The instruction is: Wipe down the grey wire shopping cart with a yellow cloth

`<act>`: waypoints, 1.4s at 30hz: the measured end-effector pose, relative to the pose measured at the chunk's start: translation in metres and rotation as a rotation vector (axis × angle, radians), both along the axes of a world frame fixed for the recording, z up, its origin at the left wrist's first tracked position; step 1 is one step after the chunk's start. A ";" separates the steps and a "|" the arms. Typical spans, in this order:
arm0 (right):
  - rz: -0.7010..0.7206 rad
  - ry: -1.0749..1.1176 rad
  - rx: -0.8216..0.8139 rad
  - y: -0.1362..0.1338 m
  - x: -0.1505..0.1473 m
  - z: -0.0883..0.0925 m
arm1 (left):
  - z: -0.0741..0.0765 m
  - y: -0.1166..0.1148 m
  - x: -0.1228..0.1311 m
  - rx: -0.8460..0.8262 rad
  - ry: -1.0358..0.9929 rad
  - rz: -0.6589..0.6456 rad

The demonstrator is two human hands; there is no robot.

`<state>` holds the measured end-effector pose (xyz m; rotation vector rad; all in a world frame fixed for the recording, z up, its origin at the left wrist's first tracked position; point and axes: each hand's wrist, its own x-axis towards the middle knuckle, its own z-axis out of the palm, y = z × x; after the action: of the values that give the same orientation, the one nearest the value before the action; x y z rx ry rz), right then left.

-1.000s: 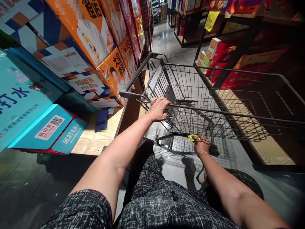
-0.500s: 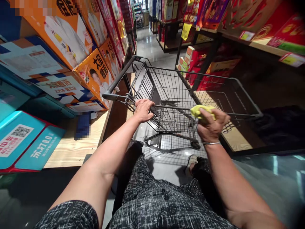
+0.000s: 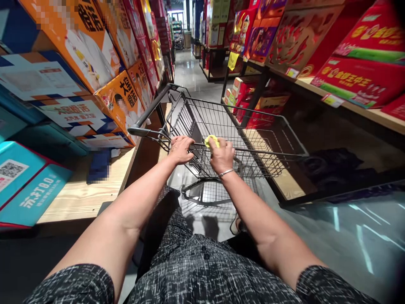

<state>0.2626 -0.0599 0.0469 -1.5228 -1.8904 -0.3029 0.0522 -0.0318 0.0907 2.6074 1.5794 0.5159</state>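
Now both hands sit on the near rim of a black wire cart [image 3: 268, 126]. Left hand [image 3: 181, 148] curled shut around the rim bar. Right hand [image 3: 222, 155] fisted on a small crumpled yellow cloth [image 3: 211, 139], pressed against the same bar, just beside the left. Cart basket tilted, between box shelves.

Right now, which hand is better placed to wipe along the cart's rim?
The right hand: it holds the yellow cloth pressed to the shopping cart rim. The left hand grips the same rim beside it, probably steadying the cart.
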 end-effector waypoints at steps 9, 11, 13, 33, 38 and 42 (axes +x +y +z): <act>-0.123 -0.129 -0.181 0.000 0.119 0.007 | -0.001 0.001 -0.001 0.040 0.043 0.026; -0.214 -0.098 -0.189 -0.001 0.165 0.004 | 0.000 0.001 0.001 0.036 0.056 0.036; -0.316 -0.055 -0.210 -0.002 0.197 0.001 | 0.003 -0.002 0.006 0.029 0.069 0.069; -0.052 -0.023 -0.107 -0.011 0.121 -0.111 | -0.007 0.009 0.124 -0.136 -0.004 -0.116; -0.159 0.016 -0.517 -0.026 0.132 -0.187 | -0.012 0.016 0.122 -0.117 -0.022 -0.131; -0.228 0.080 -0.560 -0.027 0.141 -0.203 | -0.011 0.024 0.119 -0.129 -0.019 -0.149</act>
<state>0.4032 -0.0871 -0.1561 -2.0873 -1.8259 0.2091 0.1707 -0.0082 0.0796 2.5890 1.3506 0.4123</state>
